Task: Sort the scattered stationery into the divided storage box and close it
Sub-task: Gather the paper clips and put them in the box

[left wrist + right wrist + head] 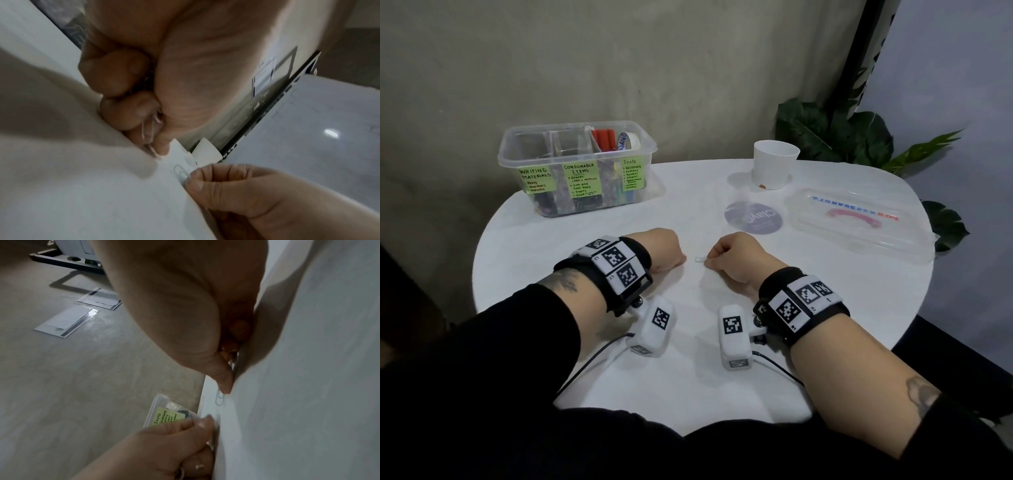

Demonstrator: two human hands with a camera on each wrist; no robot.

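A clear divided storage box (577,168) with green labels stands open at the table's far left, with pens, tape and other items inside. Its clear lid (859,222) lies flat at the right. My right hand (710,257) pinches one end of a silver paper clip (700,259) that lies on the white table (688,394); the clip (180,173) shows at thumb and forefinger. My left hand (678,260) rests curled beside it and holds other paper clips (149,129) in its fist. The right wrist view shows the pinched paper clip (220,400) under the thumb tip.
A white cup (774,164) stands at the back centre-right, with a round dark coaster (753,217) in front of it. Green plant leaves (835,133) rise behind the table's right rim. The box's "Tools" label (164,416) shows past my left hand (174,443).
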